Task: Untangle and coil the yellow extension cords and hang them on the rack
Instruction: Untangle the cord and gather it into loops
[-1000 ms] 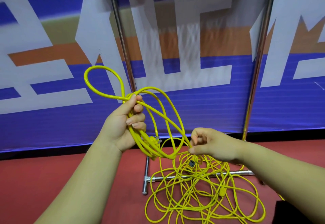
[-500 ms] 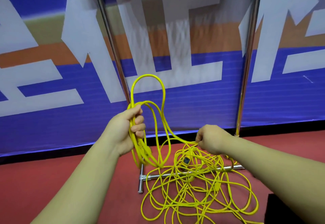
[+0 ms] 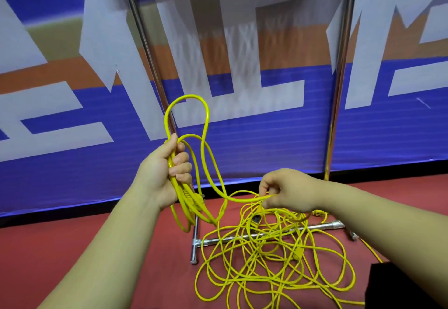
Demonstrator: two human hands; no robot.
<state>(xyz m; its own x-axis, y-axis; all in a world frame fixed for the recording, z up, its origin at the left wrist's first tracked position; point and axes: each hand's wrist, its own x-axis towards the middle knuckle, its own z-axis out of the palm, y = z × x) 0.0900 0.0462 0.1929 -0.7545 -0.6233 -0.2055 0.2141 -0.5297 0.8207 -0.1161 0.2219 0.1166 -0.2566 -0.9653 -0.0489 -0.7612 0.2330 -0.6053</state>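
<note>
Left hand (image 3: 164,175), right (image 3: 288,193) grip cords (image 3: 191,95) (tangled).

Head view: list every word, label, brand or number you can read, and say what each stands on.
None can be read.
The banner: big white shapes, perhaps cropped parts of large characters; no whole word shows.
The yellow cords and black socket face: any print is too small to tell.
</note>
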